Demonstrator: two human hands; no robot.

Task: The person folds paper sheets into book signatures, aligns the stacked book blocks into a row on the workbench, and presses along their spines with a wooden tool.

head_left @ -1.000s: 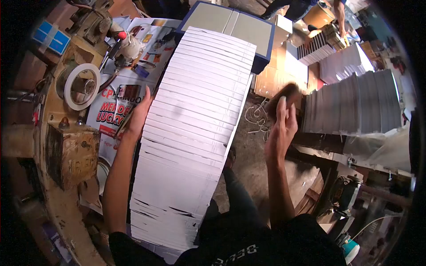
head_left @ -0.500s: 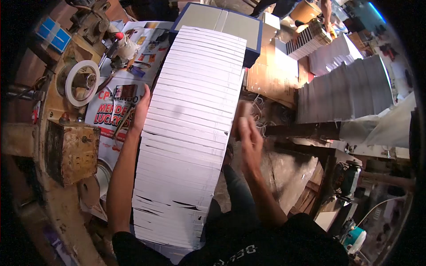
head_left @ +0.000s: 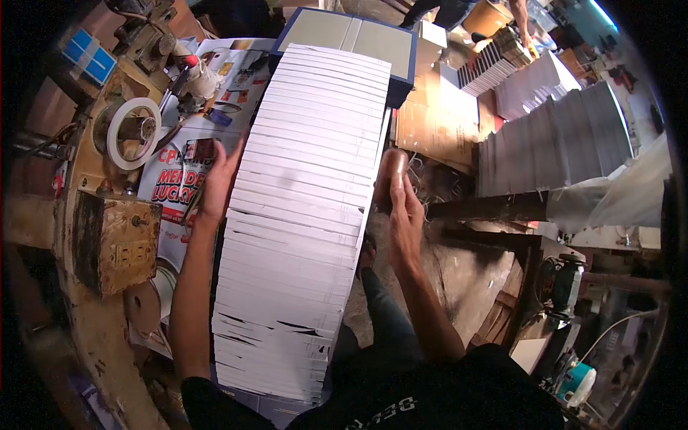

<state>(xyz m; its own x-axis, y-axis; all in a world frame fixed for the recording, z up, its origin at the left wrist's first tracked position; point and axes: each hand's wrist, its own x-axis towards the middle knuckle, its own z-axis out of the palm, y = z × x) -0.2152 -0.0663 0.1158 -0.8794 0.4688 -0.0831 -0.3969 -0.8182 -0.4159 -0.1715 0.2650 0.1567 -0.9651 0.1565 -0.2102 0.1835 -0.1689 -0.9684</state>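
In front of me a long row of white book blocks (head_left: 297, 186) lies packed together, with dark gaps between some toward the near end. My left hand (head_left: 217, 188) is beside the row's left edge, thumb and fingers apart, holding nothing; its fingertips are partly hidden by the row. At the right edge my right hand (head_left: 405, 215) grips a smooth, brown, rounded block (head_left: 394, 162), its lower part covered by the fingers. Beyond the row's far end lies a stack of book covers (head_left: 322, 27) with dark blue edges and greyish insides.
A tape roll (head_left: 133, 133) and a wooden box (head_left: 118, 244) are on the left bench. Tall paper stacks (head_left: 559, 143) stand on the right, near flat cardboard (head_left: 437, 132). Another person's hand (head_left: 527, 39) is by a pile of books (head_left: 491, 66) at the back.
My left hand has shifted slightly down and left, its fingers spreading from the row's edge. My right hand has risen a little with the brown block, which shows more upright and less blurred.
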